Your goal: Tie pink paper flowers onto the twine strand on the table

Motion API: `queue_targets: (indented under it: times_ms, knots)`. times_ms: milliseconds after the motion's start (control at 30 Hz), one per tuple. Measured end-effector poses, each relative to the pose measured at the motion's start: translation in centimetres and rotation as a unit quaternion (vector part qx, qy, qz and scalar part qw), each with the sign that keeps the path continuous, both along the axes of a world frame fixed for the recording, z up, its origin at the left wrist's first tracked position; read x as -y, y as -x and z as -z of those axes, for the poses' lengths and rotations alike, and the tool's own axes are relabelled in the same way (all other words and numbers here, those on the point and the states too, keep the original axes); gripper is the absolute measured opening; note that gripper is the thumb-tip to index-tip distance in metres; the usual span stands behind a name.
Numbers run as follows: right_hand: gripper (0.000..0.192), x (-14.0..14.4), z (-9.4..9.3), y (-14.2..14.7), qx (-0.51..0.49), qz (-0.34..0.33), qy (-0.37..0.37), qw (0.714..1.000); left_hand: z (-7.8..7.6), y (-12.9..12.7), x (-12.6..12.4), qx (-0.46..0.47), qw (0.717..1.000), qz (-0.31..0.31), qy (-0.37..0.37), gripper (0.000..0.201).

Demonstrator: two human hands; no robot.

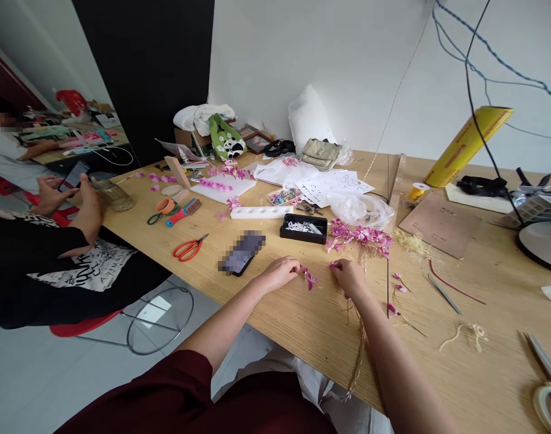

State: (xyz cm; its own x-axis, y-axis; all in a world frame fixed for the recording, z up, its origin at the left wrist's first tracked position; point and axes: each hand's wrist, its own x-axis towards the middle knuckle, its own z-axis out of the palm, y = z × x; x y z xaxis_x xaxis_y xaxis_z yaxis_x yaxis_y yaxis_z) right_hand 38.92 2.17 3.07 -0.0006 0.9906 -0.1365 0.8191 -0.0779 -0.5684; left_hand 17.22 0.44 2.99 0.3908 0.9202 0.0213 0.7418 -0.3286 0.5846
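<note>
On the table [302, 337], both hands pinch small pink flowers: left hand [280, 274], right hand [348, 277]. Hold softly so petals stay whole.

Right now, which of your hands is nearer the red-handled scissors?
Left. My left hand lies on the table to the right of the red-handled scissors, past the phone; my right hand is farther right again.
</note>
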Motion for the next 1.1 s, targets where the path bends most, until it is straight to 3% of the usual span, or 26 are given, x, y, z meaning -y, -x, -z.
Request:
queue_targets:
  times_ms: [133, 233, 433, 500, 600, 667, 833, 900, 967, 1100]
  knots:
    - [0.020, 0.2, 0.0, -0.2, 0.005, -0.009, -0.015, 1.000, -0.7, 0.4, 0.1, 0.048, 0.999, -0.015, 0.003, 0.009]
    - [0.018, 0.3, 0.1, -0.6, 0.002, -0.012, -0.031, 0.999, -1.9, 0.2, 0.3, 0.160, 0.986, -0.051, 0.021, 0.009]
    - [0.022, 1.1, -1.5, -1.9, -0.037, 0.004, -0.100, 0.994, -4.3, -2.4, 1.1, 0.409, 0.903, -0.055, 0.123, 0.019]
    - [0.018, 1.9, -2.6, -2.1, -0.150, -0.015, -0.102, 0.983, -4.9, -3.7, 1.3, 0.478, 0.866, -0.040, 0.146, 0.026]
    - [0.023, 3.2, -4.1, -1.9, -0.400, -0.048, -0.059, 0.913, -5.5, -5.9, 1.4, 0.539, 0.826, -0.019, 0.163, 0.028]
    - [0.027, 3.9, -4.8, -1.7, -0.501, -0.039, -0.028, 0.864, -5.6, -7.5, 1.3, 0.544, 0.824, -0.004, 0.159, 0.028]
    - [0.022, 4.2, -5.3, -2.0, -0.653, 0.011, -0.024, 0.757, -5.7, -10.5, 0.8, 0.423, 0.905, 0.030, 0.037, 0.027]
    - [0.022, 4.1, -5.3, -2.4, -0.687, 0.037, -0.032, 0.725, -5.9, -11.3, 0.9, 0.391, 0.919, 0.043, -0.003, 0.030]
    - [0.023, 4.0, -5.3, -3.0, -0.716, 0.064, -0.046, 0.694, -6.3, -11.7, 1.0, 0.409, 0.910, 0.059, 0.023, 0.035]
    - [0.024, 4.2, -5.7, -3.9, -0.747, 0.080, -0.055, 0.657, -6.8, -11.5, 1.4, 0.496, 0.854, 0.070, 0.137, 0.035]
